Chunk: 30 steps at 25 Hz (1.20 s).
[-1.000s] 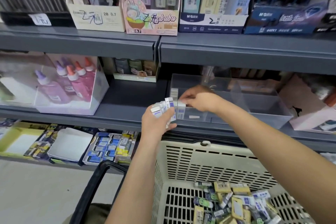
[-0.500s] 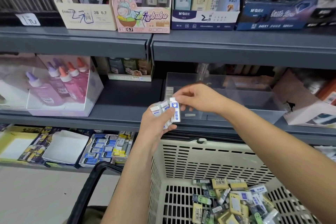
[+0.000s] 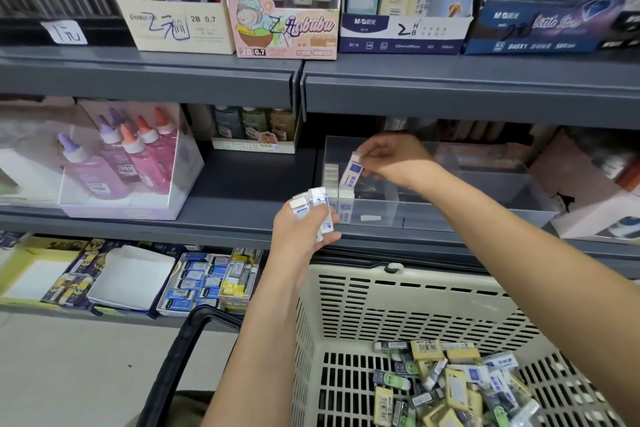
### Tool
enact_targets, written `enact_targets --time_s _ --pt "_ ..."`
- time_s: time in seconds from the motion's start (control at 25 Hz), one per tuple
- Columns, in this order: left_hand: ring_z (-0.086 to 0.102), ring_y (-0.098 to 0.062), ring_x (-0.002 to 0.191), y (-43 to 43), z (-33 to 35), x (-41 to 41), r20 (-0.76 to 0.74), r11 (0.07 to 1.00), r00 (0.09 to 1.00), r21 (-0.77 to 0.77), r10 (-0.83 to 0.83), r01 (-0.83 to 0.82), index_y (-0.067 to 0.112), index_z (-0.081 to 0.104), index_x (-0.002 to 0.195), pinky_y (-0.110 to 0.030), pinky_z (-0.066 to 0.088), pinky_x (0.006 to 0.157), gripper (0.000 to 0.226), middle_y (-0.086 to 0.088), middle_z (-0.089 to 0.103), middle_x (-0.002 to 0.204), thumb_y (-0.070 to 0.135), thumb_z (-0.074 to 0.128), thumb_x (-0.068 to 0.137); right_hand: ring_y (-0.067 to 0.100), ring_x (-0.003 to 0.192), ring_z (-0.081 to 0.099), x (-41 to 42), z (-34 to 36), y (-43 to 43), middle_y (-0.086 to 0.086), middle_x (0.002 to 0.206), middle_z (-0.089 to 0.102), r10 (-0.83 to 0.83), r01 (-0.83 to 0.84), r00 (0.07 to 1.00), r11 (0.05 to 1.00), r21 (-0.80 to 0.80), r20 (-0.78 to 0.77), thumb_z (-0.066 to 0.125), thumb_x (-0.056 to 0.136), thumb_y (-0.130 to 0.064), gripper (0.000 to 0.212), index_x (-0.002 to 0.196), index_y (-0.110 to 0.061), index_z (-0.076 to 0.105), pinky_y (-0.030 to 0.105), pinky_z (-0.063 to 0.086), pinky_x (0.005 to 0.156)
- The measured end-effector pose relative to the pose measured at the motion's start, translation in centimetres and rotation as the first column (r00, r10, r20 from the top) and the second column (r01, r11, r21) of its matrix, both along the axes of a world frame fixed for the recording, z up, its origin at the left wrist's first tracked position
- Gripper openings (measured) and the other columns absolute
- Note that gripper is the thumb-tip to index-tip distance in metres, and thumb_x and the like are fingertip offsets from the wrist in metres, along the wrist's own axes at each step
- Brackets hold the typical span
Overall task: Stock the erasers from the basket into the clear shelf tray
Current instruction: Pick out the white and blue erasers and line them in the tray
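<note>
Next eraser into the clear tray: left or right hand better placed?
Right. The right hand pinches a white-and-blue wrapped eraser over the clear plastic shelf tray, beside the white erasers standing at its left end. The left hand is in front of the tray, gripping a bundle of spare erasers.

Clear hard plastic tray point(image 3: 381, 215), glossy, smooth, reflections on the front wall. Beige plastic basket point(image 3: 415, 302), matt, slotted walls; black matt handle point(image 3: 173, 357). White eraser point(image 3: 350, 174) at the tray: blue printed sleeve, looks like paper, slight sheen. Loose erasers point(image 3: 450, 388) in the basket: shiny film wrap over card-like sleeves. Grey shelf point(image 3: 138, 78): looks like painted metal, matt, smooth. Top-row boxes point(image 3: 176, 28): printed cardboard, mostly matt. Pink and purple bottles point(image 3: 114, 163): glossy translucent plastic, inside a clear plastic case point(image 3: 188, 163). Pale floor point(image 3: 69, 374): smooth, dull.
</note>
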<state>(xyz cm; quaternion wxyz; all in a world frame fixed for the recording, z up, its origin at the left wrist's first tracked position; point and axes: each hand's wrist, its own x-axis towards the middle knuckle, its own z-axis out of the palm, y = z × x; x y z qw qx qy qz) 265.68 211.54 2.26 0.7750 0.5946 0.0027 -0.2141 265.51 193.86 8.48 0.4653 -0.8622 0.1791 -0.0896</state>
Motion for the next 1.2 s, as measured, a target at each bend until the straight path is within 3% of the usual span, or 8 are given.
enact_targets --time_s 0.2,0.28,0.44,0.6,0.76,0.88,1.04,1.2 --pt "0.070 -0.013 0.078 -0.1 -0.2 0.1 -0.020 1.000 0.999 -0.005 0.027 -0.028 0.017 0.060 0.097 -0.023 0.054 0.057 0.013 -0.005 0.070 0.086 0.009 0.062 0.087 0.018 0.078 0.068 0.5 -1.1 0.4 0.004 0.085 0.071 0.113 -0.119 0.986 0.992 -0.048 -0.121 0.063 0.082 -0.009 0.017 0.074 -0.024 0.063 0.038 0.056 0.083" --pt "0.069 -0.014 0.078 -0.1 -0.2 0.1 -0.038 1.000 0.999 -0.003 0.030 -0.030 0.016 0.060 0.098 -0.023 0.055 0.058 0.014 -0.007 0.069 0.091 0.009 0.064 0.086 0.014 0.084 0.065 0.7 -1.8 0.6 0.003 0.098 0.071 0.167 -0.211 0.963 0.956 -0.205 -0.213 0.062 0.085 -0.016 0.007 0.086 -0.021 0.067 0.029 0.053 0.083" --pt "0.069 -0.009 0.070 0.0 0.0 0.1 -0.035 0.999 0.999 -0.019 0.037 -0.037 0.018 0.061 0.097 -0.023 0.054 0.057 0.016 -0.003 0.070 0.091 0.010 0.067 0.084 0.018 0.101 0.060 0.6 -2.0 0.7 0.000 0.117 0.065 0.193 -0.313 0.934 0.848 -0.427 -0.300 0.046 0.094 -0.023 0.026 0.111 -0.021 0.065 0.022 0.043 0.082" --pt "0.070 -0.008 0.069 -0.1 0.1 -0.1 -0.042 0.999 0.999 -0.023 0.030 -0.031 0.019 0.061 0.096 -0.023 0.055 0.058 0.017 -0.001 0.071 0.088 0.008 0.068 0.084 0.025 0.105 0.060 -0.5 -1.6 1.2 0.003 0.117 0.065 0.163 -0.217 0.975 0.830 -0.515 -0.148 0.044 0.095 -0.024 0.028 0.114 -0.020 0.064 0.029 0.046 0.089" --pt "0.071 -0.010 0.071 -0.3 0.2 -0.3 -0.021 1.000 1.000 0.008 -0.018 0.019 0.015 0.064 0.099 -0.024 0.055 0.058 0.018 -0.003 0.072 0.088 0.006 0.067 0.083 0.017 0.079 0.064 -2.3 -1.0 2.8 -0.004 0.080 0.068 0.262 -0.253 0.965 0.912 -0.321 -0.018 0.053 0.091 -0.036 0.021 0.097 -0.024 0.068 0.030 0.049 0.073" --pt "0.071 -0.011 0.073 -0.4 0.5 -0.6 -0.003 0.997 0.997 -0.013 -0.077 0.077 0.016 0.066 0.096 -0.023 0.054 0.057 0.012 -0.003 0.073 0.085 0.011 0.067 0.085 0.005 0.061 0.058 -3.0 -0.8 2.8 -0.010 0.061 0.061 0.326 -0.326 0.945 0.935 -0.140 -0.020 0.058 0.089 -0.023 0.009 0.084 -0.029 0.063 0.031 0.052 0.071" --pt "0.072 -0.016 0.077 -0.4 0.9 -1.0 -0.054 0.982 0.986 -0.111 -0.158 0.152 0.010 0.064 0.105 -0.021 0.052 0.054 0.019 -0.007 0.074 0.086 0.021 0.062 0.089 0.002 0.058 0.058 -3.9 -0.3 1.8 -0.002 0.068 0.064 0.322 -0.323 0.946 0.946 0.029 0.028 0.051 0.093 -0.012 0.019 0.086 -0.029 0.054 0.019 0.047 0.059" --pt "0.066 -0.011 0.070 -0.6 0.7 -1.1 -0.011 0.977 0.980 -0.083 -0.199 0.197 0.011 0.066 0.101 -0.020 0.050 0.054 0.015 -0.003 0.070 0.083 0.013 0.065 0.086 0.007 0.071 0.066 -5.0 -0.5 1.3 -0.004 0.074 0.069 0.317 -0.321 0.947 0.937 0.138 0.045 0.051 0.093 -0.010 0.020 0.094 -0.028 0.061 0.023 0.053 0.069"
